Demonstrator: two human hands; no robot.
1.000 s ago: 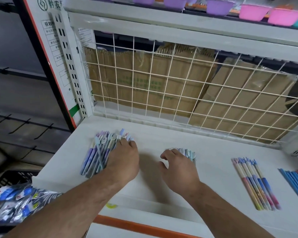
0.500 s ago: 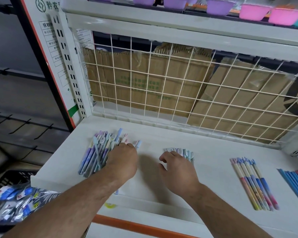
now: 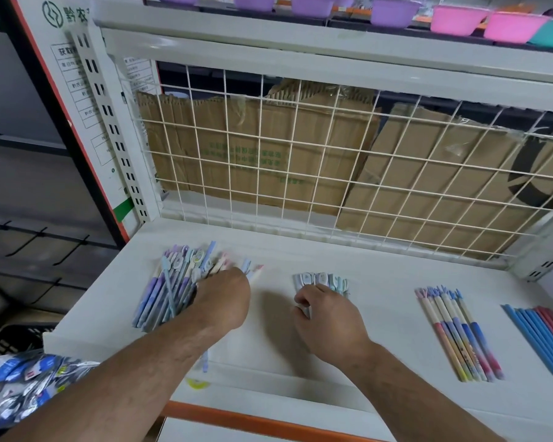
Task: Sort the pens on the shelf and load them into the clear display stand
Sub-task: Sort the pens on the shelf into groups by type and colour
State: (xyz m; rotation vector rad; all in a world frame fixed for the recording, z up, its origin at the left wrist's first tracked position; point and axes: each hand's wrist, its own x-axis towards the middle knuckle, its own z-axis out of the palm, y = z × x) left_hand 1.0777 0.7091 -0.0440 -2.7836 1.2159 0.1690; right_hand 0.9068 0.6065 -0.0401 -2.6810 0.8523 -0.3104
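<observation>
A heap of pastel purple and blue pens [image 3: 170, 285] lies at the left of the white shelf [image 3: 380, 282]. My left hand [image 3: 224, 298] lies over the heap's right side, fingers down among the pens; its grip is hidden. My right hand [image 3: 329, 320] rests on a small row of pale pens [image 3: 321, 279] in the middle, fingers curled on them. Further right lies a row of pink-yellow-blue pens [image 3: 457, 333], then plain blue and pink pens [image 3: 543, 336] at the right edge. No clear display stand is in view.
A white wire grid [image 3: 300, 173] backs the shelf, with cardboard behind it. Purple and pink bowls [image 3: 454, 19] stand on the shelf above. A bag of packaged goods [image 3: 23, 387] sits in a black crate at lower left. An orange strip [image 3: 268, 419] runs along the shelf front.
My left hand has spread a few pens out to the right of the heap. My right hand stays on the small row, fingers curled tighter. The camera has moved in closer.
</observation>
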